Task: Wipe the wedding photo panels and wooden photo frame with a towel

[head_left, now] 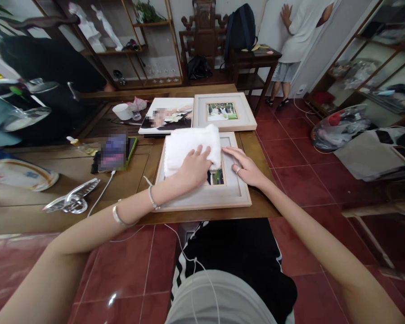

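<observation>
A folded white towel [185, 141] lies on a light wooden picture frame [202, 200] at the table's front edge. My left hand [196, 167] rests flat on the towel with its fingers spread. Beside it, my right hand [245, 167] touches the frame's right side, fingers stretched out and holding nothing. Part of a small photo [218, 176] shows from under the towel; the rest of it is covered. Behind stand a second framed photo [222, 110], lying flat, and a photo panel [170, 114] to its left.
Left on the wooden table [135, 166] are a phone with a green edge [132, 150], a white cable [103, 191], a shiny silver object [74, 198] and a white cup [122, 111]. A person [295, 40] stands by the back wall. Bags [339, 128] sit at right.
</observation>
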Demonstrator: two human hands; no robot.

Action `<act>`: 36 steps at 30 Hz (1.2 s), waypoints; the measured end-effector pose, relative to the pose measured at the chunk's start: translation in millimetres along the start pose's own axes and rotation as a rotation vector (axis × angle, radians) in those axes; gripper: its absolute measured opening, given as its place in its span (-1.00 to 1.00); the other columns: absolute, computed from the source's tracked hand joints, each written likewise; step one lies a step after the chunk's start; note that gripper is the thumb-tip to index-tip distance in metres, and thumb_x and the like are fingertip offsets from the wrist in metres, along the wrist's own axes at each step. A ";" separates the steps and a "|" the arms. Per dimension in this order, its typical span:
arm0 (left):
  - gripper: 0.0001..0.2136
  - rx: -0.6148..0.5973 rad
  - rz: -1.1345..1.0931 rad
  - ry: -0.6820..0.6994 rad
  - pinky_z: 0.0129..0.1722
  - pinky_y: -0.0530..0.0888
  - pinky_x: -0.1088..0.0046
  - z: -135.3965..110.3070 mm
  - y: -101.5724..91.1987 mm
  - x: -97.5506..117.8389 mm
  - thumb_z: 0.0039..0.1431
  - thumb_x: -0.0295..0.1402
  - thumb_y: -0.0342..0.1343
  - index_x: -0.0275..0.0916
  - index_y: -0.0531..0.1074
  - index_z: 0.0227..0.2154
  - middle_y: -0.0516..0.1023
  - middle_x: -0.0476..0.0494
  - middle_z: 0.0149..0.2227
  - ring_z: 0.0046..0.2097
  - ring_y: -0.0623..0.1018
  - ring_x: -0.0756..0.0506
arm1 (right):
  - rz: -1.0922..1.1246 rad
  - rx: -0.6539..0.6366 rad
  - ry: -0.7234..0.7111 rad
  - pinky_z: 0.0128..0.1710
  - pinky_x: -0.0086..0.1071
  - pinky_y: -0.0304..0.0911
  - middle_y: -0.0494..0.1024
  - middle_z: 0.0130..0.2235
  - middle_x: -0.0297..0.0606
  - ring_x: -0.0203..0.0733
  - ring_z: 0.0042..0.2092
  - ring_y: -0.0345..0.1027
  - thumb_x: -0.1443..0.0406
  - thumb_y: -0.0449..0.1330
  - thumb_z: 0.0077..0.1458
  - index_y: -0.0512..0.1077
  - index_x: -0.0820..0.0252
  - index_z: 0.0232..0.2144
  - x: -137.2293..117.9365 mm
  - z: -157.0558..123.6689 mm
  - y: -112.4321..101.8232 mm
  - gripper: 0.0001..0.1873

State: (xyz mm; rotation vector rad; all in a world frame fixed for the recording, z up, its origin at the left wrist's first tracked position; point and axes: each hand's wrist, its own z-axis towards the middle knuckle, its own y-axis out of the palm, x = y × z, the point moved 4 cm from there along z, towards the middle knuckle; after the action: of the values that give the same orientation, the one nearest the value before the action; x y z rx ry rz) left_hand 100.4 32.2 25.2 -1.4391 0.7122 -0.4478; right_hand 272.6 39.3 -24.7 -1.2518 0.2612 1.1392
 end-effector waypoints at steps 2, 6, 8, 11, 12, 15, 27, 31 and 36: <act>-0.70 -0.034 0.001 0.043 0.08 0.43 0.04 -20.1 -7.8 16.7 0.12 -0.58 0.01 -0.40 0.59 -0.17 0.27 -0.48 0.26 0.24 0.34 -0.44 | -0.001 0.002 0.011 0.34 0.08 -0.06 0.27 0.28 -0.15 0.04 0.33 0.07 0.45 0.03 -0.03 0.24 0.07 0.23 -0.7 0.4 0.3 -0.28; -0.76 -0.137 0.008 0.143 0.02 0.49 0.12 -66.3 -28.4 51.5 0.11 -0.52 0.08 -0.33 0.60 -0.20 0.30 -0.45 0.25 0.21 0.39 -0.40 | 0.002 0.008 0.022 0.34 0.08 -0.06 0.27 0.29 -0.16 0.01 0.34 0.07 0.45 0.02 -0.02 0.25 0.05 0.22 -2.2 0.2 0.4 -0.29; -0.79 -0.177 -0.012 0.196 0.01 0.50 0.10 -83.9 -37.2 65.1 0.10 -0.46 0.13 -0.30 0.61 -0.22 0.30 -0.44 0.25 0.19 0.41 -0.41 | -0.001 0.010 0.023 0.34 0.09 -0.07 0.26 0.29 -0.18 0.00 0.34 0.06 0.46 0.01 -0.01 0.25 0.03 0.23 -2.5 -0.3 0.2 -0.29; -0.80 -0.134 -0.060 0.205 0.00 0.52 0.09 -91.1 -41.4 72.4 0.12 -0.43 0.12 -0.26 0.61 -0.23 0.34 -0.41 0.23 0.18 0.44 -0.40 | 0.003 0.014 0.024 0.34 0.10 -0.07 0.25 0.30 -0.20 0.01 0.35 0.05 0.45 0.02 0.00 0.24 0.00 0.23 -2.2 -0.6 0.0 -0.29; -0.78 -0.099 -0.070 0.184 0.01 0.52 0.10 -87.8 -39.3 70.7 0.14 -0.45 0.10 -0.25 0.61 -0.22 0.35 -0.40 0.23 0.18 0.43 -0.39 | 0.005 0.015 0.025 0.34 0.10 -0.07 0.25 0.31 -0.20 0.01 0.35 0.05 0.44 0.02 0.00 0.24 0.01 0.23 -2.1 -0.5 -0.1 -0.29; -0.73 0.026 -0.071 0.080 0.11 0.45 0.10 -64.0 -24.6 53.6 0.16 -0.50 0.04 -0.28 0.59 -0.16 0.31 -0.38 0.26 0.25 0.36 -0.35 | 0.007 0.018 0.018 0.34 0.11 -0.08 0.24 0.32 -0.19 0.04 0.36 0.03 0.43 0.05 0.00 0.24 0.03 0.23 -2.1 -0.1 -0.4 -0.30; -0.64 0.153 -0.014 0.102 0.30 0.13 -0.06 45.0 11.8 -15.1 0.15 -0.65 -0.06 -0.46 0.51 -0.06 0.02 -0.45 0.38 0.38 0.05 -0.40 | 0.046 0.081 0.050 0.37 0.06 -0.12 0.18 0.35 -0.25 0.01 0.37 0.01 0.45 0.06 -0.05 0.13 0.02 0.29 -4.0 -0.9 -3.4 -0.18; -0.69 0.117 0.006 0.133 0.30 0.12 -0.07 37.4 13.1 -4.9 0.15 -0.61 0.00 -0.44 0.53 -0.09 0.03 -0.44 0.37 0.38 0.05 -0.41 | 0.072 0.074 0.032 0.40 0.02 -0.23 0.06 0.39 -0.31 -0.03 0.41 -0.12 0.46 0.06 -0.06 0.07 0.02 0.32 -7.6 -0.1 -3.2 -0.14; -0.71 0.082 0.000 0.231 0.27 0.19 -0.03 21.1 7.7 8.8 0.13 -0.57 0.06 -0.39 0.54 -0.09 0.03 -0.42 0.38 0.37 0.10 -0.37 | 0.089 0.042 -0.011 0.41 0.00 -0.25 0.04 0.40 -0.33 -0.07 0.41 -0.14 0.48 0.05 -0.04 0.08 0.03 0.32 -9.3 -0.2 -2.3 -0.15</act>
State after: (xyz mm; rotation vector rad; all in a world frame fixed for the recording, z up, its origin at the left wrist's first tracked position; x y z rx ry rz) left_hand 120.0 42.6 15.8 -1.3225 0.8680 -0.6440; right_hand 270.2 34.5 -16.7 -1.2061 0.3339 1.2099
